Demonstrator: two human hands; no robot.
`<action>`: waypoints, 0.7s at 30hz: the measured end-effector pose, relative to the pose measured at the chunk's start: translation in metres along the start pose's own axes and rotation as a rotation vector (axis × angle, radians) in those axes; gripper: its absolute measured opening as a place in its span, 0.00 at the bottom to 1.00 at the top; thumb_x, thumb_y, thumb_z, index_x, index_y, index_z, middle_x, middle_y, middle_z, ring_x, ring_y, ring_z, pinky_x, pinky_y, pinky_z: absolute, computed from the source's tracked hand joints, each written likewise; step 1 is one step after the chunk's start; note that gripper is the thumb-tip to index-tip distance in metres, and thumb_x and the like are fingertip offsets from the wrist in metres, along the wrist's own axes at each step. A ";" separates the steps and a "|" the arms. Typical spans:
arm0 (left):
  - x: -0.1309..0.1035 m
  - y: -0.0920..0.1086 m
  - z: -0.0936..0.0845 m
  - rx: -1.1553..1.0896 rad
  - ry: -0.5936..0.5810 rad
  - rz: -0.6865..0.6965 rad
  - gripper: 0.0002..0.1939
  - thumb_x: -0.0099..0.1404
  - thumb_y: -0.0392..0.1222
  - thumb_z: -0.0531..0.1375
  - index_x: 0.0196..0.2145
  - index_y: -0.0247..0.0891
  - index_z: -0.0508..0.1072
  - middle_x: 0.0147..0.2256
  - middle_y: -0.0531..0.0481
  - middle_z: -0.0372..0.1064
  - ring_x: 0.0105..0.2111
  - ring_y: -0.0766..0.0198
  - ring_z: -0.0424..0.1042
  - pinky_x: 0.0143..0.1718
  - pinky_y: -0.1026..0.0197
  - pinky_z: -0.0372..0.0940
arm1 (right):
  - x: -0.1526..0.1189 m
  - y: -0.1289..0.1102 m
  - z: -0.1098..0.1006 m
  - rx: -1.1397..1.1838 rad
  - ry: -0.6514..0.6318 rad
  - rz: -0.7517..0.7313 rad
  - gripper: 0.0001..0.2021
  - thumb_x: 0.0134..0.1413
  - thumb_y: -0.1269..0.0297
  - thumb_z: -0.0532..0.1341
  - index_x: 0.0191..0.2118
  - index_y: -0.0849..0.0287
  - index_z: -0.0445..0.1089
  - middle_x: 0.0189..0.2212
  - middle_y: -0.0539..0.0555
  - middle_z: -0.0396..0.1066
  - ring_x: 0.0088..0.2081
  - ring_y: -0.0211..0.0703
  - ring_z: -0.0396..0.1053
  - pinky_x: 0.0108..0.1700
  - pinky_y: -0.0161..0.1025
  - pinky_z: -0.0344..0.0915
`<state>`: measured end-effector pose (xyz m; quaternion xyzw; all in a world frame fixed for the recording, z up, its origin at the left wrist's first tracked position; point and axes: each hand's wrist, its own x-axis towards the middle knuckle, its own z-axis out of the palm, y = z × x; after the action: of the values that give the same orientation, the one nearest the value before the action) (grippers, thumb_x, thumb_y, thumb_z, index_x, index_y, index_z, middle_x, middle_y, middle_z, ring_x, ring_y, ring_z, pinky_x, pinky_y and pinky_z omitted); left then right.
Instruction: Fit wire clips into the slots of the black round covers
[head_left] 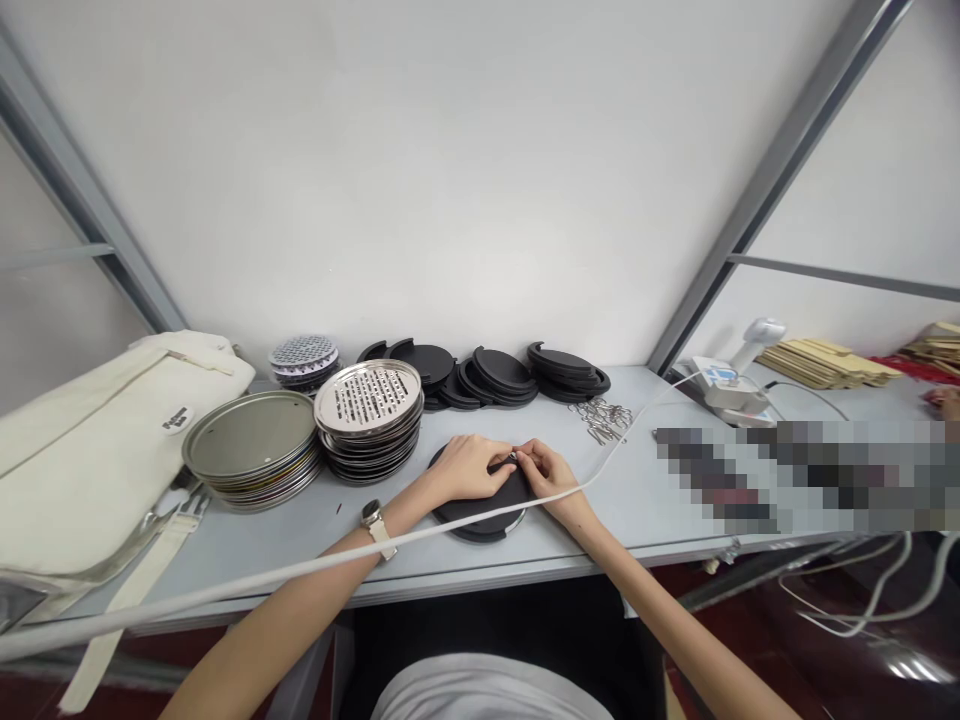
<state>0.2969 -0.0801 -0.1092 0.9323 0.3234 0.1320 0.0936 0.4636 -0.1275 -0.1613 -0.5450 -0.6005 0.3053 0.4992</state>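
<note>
A round black disc (487, 524) with a raised rim lies flat on the table in front of me. My left hand (474, 468) reaches over its upper part, thumb and fingers closed in a pinch. From the other side, my right hand (547, 474) pinches at the same spot. A small shiny metal piece (514, 457) shows between the fingertips, its shape mostly hidden. Loose wire hooks (606, 420) lie in a pile to the right. Behind my hands are stacks of similar black discs (499, 372).
Printed round metal plates (369, 396) and olive-green ones (251, 437) are stacked at left, beside a cream bag (90, 455). A white cable (300, 575) crosses in front of my forearms. At right stand a white device (727, 385) and wooden pieces (821, 362).
</note>
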 end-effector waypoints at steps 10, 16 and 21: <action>-0.001 0.003 -0.002 0.065 0.004 0.013 0.11 0.63 0.48 0.53 0.34 0.40 0.70 0.29 0.50 0.72 0.27 0.60 0.70 0.26 0.62 0.53 | 0.001 0.008 0.002 -0.019 0.006 0.008 0.14 0.56 0.49 0.53 0.34 0.56 0.59 0.16 0.43 0.56 0.19 0.35 0.54 0.22 0.33 0.49; -0.004 0.006 -0.005 0.139 -0.001 0.020 0.14 0.63 0.50 0.52 0.36 0.39 0.72 0.31 0.46 0.74 0.30 0.56 0.72 0.30 0.60 0.59 | 0.000 0.008 0.001 0.003 0.004 0.023 0.14 0.56 0.50 0.54 0.35 0.56 0.59 0.16 0.43 0.56 0.19 0.35 0.54 0.22 0.32 0.49; 0.003 0.001 -0.008 0.199 -0.059 0.182 0.19 0.66 0.50 0.49 0.34 0.37 0.75 0.30 0.43 0.75 0.30 0.55 0.73 0.32 0.59 0.61 | -0.001 0.009 0.001 -0.020 -0.018 -0.014 0.11 0.57 0.53 0.53 0.33 0.56 0.58 0.17 0.43 0.57 0.20 0.35 0.54 0.23 0.32 0.50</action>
<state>0.2971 -0.0789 -0.1004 0.9660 0.2461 0.0799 -0.0025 0.4661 -0.1262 -0.1700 -0.5429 -0.6119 0.3007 0.4903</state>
